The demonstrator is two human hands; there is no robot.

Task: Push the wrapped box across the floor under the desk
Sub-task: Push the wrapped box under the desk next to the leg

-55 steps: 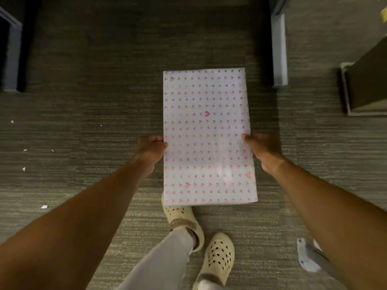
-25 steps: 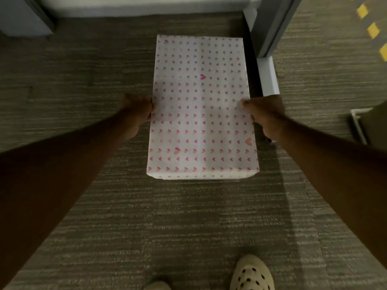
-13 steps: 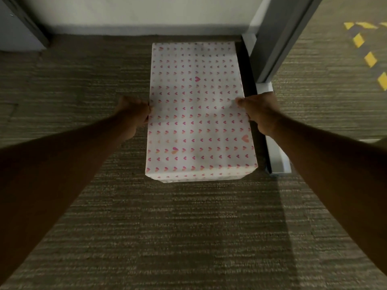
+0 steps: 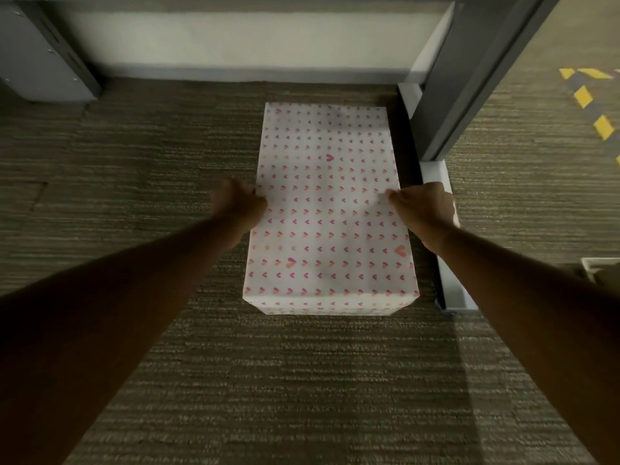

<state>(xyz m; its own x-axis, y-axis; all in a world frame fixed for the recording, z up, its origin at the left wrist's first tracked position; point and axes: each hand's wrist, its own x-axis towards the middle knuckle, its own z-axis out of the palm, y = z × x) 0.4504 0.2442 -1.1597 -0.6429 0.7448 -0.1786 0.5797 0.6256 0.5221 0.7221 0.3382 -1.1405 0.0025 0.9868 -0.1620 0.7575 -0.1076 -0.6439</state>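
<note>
Grey-brown ribbed carpet floor runs to a pale wall with a grey baseboard; a dark grey desk leg on a white foot rail stands on the right. The white box wrapped in pink-heart paper lies flat on the carpet just left of that rail, its far end near the baseboard. My left hand and right hand press its long sides at mid-length, fingers curled on the edges, clamping it between them.
</note>
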